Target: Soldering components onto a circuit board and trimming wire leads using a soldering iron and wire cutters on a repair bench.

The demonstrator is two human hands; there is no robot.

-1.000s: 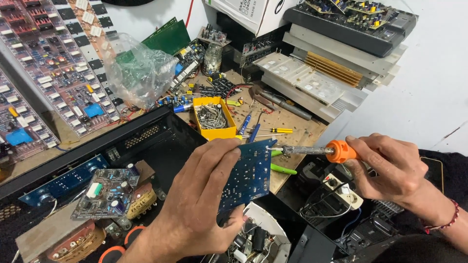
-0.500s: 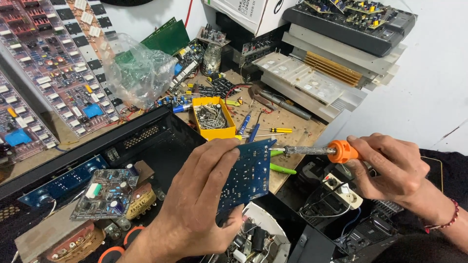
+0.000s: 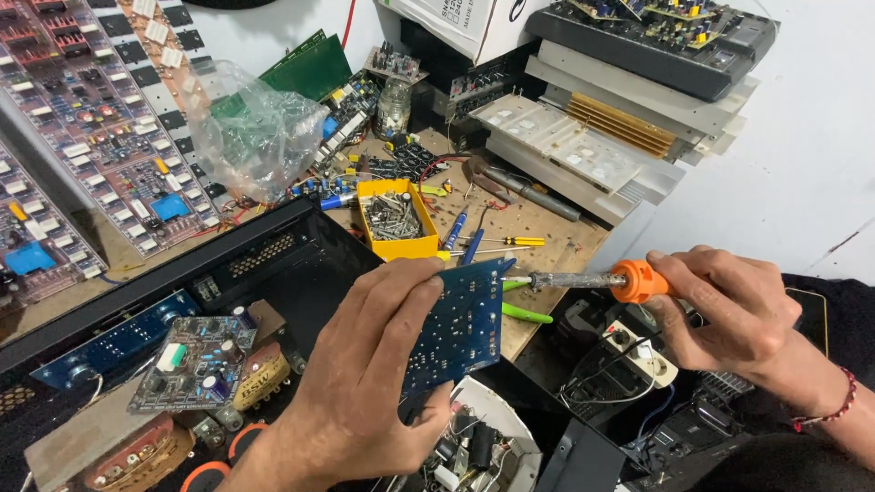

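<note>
The left hand [image 3: 365,383] is clamped on a blue circuit board [image 3: 456,328], fingers spread over its solder side, thumb underneath, so the board stands tilted with its upper edge toward 1 o'clock. The right hand [image 3: 729,314] is closed around the orange grip of a soldering iron [image 3: 583,281], which lies nearly level and points toward 9 o'clock; its tip meets the board's top right corner.

To do this well, as I judge it, the board wants to stay dead steady while the tip rests on one joint only. The left fingertips [image 3: 428,287] lie close to the hot tip, so they are best kept clear of that corner. The iron's shaft should not swing down onto the green-handled tool [image 3: 527,314] just below it.

Around them: at 12 o'clock from the board a yellow tray [image 3: 398,246] of small metal parts sits on the worktop [image 3: 556,239], with a yellow-handled screwdriver [image 3: 510,241] beside it. At 9 o'clock an open black chassis [image 3: 273,264] holds further boards. At 4 o'clock a white power strip [image 3: 638,355] and loose wires crowd the space under the right wrist, where the iron's cord could snag.
</note>
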